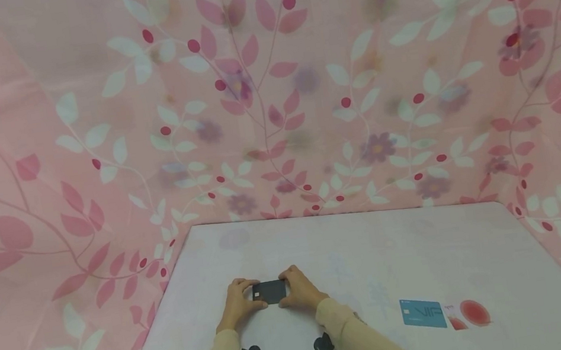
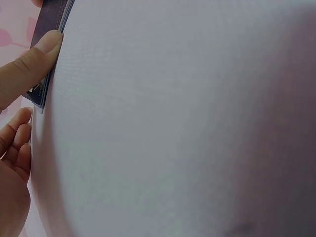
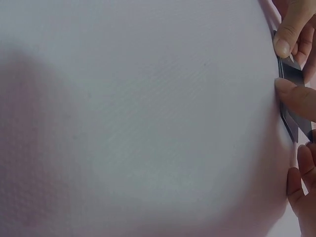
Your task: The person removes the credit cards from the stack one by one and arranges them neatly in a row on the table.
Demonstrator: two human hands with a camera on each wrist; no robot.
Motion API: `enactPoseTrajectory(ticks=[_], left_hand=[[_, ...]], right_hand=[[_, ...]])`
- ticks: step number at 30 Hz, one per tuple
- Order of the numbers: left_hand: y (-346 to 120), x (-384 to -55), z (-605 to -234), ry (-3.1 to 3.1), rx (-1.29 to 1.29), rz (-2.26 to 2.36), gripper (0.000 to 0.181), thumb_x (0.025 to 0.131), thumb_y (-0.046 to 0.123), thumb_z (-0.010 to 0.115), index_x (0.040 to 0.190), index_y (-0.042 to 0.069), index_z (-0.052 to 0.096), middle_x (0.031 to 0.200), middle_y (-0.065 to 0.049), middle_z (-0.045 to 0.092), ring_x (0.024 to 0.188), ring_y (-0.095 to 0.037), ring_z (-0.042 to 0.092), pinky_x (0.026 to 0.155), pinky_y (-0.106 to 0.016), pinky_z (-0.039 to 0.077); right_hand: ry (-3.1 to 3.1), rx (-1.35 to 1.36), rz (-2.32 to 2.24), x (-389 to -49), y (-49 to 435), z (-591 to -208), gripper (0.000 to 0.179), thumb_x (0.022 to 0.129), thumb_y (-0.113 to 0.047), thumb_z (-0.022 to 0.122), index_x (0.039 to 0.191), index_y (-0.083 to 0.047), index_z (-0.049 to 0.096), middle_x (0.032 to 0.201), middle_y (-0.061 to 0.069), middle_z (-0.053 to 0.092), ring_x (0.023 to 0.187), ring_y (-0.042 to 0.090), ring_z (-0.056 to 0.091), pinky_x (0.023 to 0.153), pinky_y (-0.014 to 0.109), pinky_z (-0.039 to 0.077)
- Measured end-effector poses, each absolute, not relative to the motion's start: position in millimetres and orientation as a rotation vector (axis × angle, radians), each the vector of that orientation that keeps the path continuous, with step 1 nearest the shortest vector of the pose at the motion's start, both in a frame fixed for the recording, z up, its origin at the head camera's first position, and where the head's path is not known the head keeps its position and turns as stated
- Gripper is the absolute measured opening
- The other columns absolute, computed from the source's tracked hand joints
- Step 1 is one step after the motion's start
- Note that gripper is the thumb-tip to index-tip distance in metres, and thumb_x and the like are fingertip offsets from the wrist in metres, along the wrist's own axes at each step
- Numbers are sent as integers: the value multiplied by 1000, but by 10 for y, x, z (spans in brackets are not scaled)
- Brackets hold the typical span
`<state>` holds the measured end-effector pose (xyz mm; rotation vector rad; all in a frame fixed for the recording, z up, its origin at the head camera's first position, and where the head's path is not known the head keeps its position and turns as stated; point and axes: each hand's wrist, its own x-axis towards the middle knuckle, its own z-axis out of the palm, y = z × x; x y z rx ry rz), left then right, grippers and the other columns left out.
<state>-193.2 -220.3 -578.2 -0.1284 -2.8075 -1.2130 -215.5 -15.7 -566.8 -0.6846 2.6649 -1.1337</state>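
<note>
Both hands hold a small stack of dark cards (image 1: 271,291) flat at the middle of the white table, one hand at each short end. The top card is near black, with a pale chip-like square on its left side. My left hand (image 1: 239,301) pinches the left end between thumb and fingers. At the right end my right hand (image 1: 299,289) does the same. Layered edges of the dark cards (image 2: 53,19) show beside the left thumb in the left wrist view. In the right wrist view both thumbs lie on the near long edge of the dark cards (image 3: 295,76).
On the white table (image 1: 345,249), to the right, lies a blue card marked VIP (image 1: 421,314). A white card with red round pictures (image 1: 474,313) lies against its right end. Pink floral cloth (image 1: 275,140) encloses the table at the back and sides.
</note>
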Motion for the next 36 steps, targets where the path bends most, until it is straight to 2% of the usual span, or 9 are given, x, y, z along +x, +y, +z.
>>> enactPoseTrajectory(ticks=[8,13,21,28,36], left_hand=[[-2213,-1915,-5819,-2761,-134,-1213,59,55,17,89,108,3,67,110,-20,53,107,-40,48,96,-56,37],[-2209,-1914,-5843,-2756,-132,-1227,60,55,17,89,110,4,67,111,-20,53,108,-40,48,96,-57,37],[-2198,-1926,-5857,-2732,-148,-1222,60,55,17,89,109,4,67,107,-19,54,105,-39,49,95,-57,37],[-2195,-1938,-5855,-2749,-152,-1247,61,57,21,89,111,3,67,105,-17,52,103,-36,48,96,-54,38],[-2265,-1939,-5849,-2798,-124,-1254,71,52,25,91,114,4,65,115,-17,54,112,-37,49,100,-52,37]], right_hand=[[2724,-758,-1083,-2142,-141,-5676,54,70,-18,81,116,2,60,104,6,51,95,17,50,90,33,45],[2715,-745,-1091,-2130,-125,-5690,52,69,-19,81,113,1,61,104,7,53,94,18,50,91,35,45],[2618,-686,-1195,-2112,-127,-5653,61,67,-13,83,118,3,55,94,6,55,82,15,49,74,29,45],[2700,-681,-1116,-2094,-155,-5671,64,70,-14,81,124,4,52,97,2,49,79,10,43,71,25,43],[2668,-694,-1156,-2116,-153,-5655,61,71,-20,81,122,2,55,87,0,47,75,10,42,64,22,38]])
